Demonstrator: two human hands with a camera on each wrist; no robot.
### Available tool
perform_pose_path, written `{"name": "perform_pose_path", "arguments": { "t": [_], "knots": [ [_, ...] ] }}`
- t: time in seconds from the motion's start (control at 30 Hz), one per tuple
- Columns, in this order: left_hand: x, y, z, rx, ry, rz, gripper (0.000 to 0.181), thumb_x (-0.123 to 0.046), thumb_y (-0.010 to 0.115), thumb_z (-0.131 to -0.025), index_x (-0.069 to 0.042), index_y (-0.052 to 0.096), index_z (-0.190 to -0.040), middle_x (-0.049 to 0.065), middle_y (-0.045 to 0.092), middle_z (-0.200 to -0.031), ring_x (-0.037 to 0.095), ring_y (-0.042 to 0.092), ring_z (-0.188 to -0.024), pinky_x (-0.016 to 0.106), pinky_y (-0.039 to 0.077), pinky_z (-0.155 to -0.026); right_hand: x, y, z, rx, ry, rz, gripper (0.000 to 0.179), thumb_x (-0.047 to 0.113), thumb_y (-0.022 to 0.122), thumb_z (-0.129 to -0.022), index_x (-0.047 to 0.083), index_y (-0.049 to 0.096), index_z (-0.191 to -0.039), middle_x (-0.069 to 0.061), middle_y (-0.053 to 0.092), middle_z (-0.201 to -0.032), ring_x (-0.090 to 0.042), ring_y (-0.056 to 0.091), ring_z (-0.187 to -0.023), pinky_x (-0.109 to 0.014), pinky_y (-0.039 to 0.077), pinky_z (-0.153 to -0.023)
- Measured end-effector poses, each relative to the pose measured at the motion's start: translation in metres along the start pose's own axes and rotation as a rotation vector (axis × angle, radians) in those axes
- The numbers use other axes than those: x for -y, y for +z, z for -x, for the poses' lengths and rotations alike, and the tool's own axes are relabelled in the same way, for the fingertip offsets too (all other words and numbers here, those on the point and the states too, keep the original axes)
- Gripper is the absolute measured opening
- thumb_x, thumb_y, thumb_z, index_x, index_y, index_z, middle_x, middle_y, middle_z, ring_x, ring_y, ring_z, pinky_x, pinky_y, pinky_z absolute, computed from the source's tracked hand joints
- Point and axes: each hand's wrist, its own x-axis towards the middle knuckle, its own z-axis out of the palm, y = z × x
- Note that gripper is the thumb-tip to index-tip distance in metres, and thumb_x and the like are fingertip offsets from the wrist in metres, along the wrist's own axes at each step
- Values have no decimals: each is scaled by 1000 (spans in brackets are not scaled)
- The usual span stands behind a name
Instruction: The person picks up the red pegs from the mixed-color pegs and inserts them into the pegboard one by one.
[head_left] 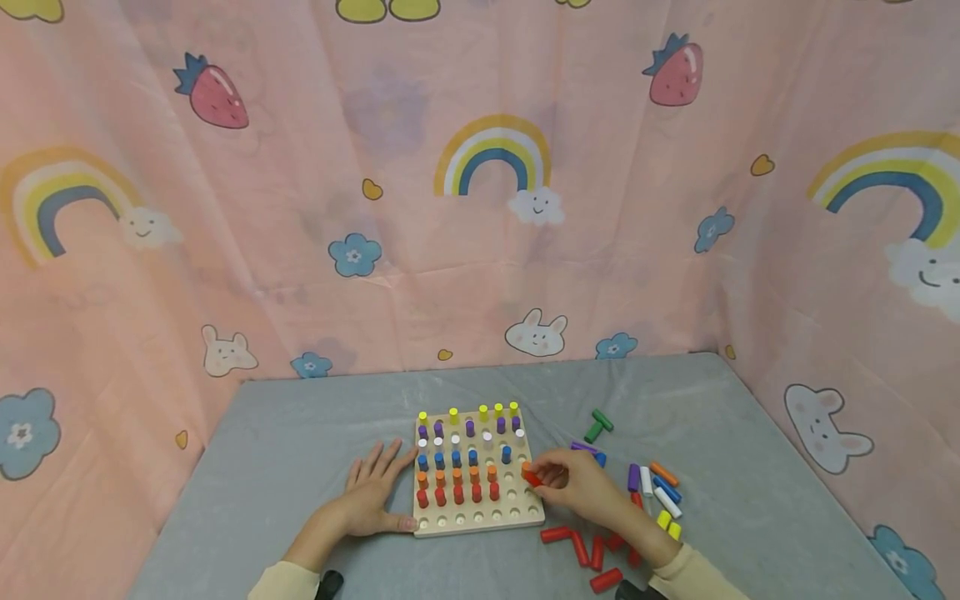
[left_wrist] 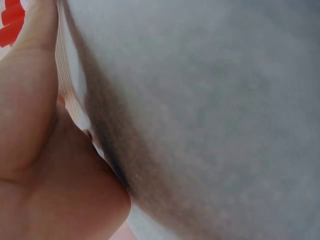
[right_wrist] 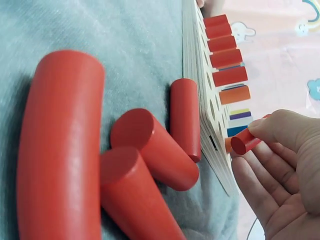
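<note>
A wooden pegboard (head_left: 517, 515) lies on the table, with yellow, purple, white, blue, orange and red pegs standing in rows. Bare holes show along its front edge and among the rows. My left hand (head_left: 373, 498) rests spread on the cloth, fingertips and thumb against the board's left edge. At the right edge, my right hand (head_left: 577, 483) pinches a red peg (right_wrist: 245, 141) between thumb and fingers. The held peg is tilted, close beside an orange peg (head_left: 527, 468) at the end of its row. Whether the two touch, I cannot tell.
Loose red pegs (head_left: 556, 534) lie near the board's front right corner. Farther right are white, blue, purple, orange and yellow pegs (head_left: 663, 519), partly behind my right forearm. Two green pegs (head_left: 593, 431) lie at the back right. Grey cloth (head_left: 300, 433) covers the table; a pink printed curtain (head_left: 285, 192) surrounds it.
</note>
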Motion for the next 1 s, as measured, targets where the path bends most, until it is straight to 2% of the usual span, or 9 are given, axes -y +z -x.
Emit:
{"name": "perform_pose_path", "arguments": {
  "t": [0.2,0.43,0.67,1.0],
  "knots": [
    [11,10,-4,-20,8,-4,117,-76,71,-65,-27,21,-158,13,10,-168,45,2,-154,72,0,-116,3,3,-2,-3,30,-43,24,10,78,-84,7,71,-107,-7,73,-99,-3,66,-81,-19,56,-69],
    [-3,-1,1,10,-26,-22,113,-63,79,-68,-21,24,-158,15,13,-167,47,6,-153,73,4,-116,4,8,-2,-12,34,-80,23,8,78,-83,7,71,-105,-8,73,-100,-2,68,-81,-17,57,-69],
    [1,1,0,-2,11,0,115,-71,74,-67,-22,23,-158,18,13,-166,49,5,-151,74,1,-115,7,14,-3,-33,8,-84,21,8,79,-82,9,70,-101,-7,73,-97,-4,70,-80,-17,57,-68],
    [0,-2,2,-12,32,11,112,-69,75,-69,-22,24,-158,19,13,-166,50,6,-151,76,3,-113,5,26,-4,-74,-32,-126,18,10,80,-82,10,69,-96,-7,75,-94,-4,71,-79,-19,58,-68]
  ]
}}
